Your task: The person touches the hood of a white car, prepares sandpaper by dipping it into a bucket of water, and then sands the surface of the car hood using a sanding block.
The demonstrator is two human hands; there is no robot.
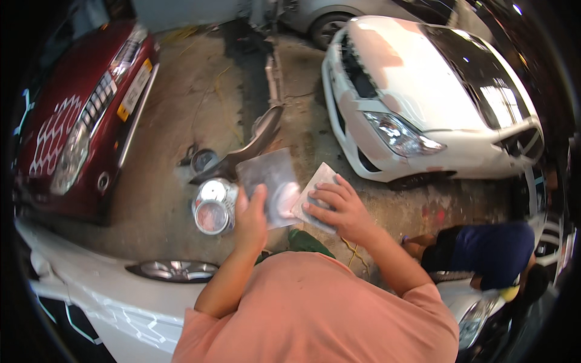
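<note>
Likely light and stiff, the palette [267,174] suits the left hand [249,216] pinching its edge; opposite, the right hand [340,207] clasps a spreader [321,175].

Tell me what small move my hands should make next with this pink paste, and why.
I'd probably draw the pale spreader through the pink paste to gather or mix it: your left hand holds the grey sheet, the paste sits in a lump by its right edge, and your right hand has the spreader's lower corner right beside that lump.
</note>
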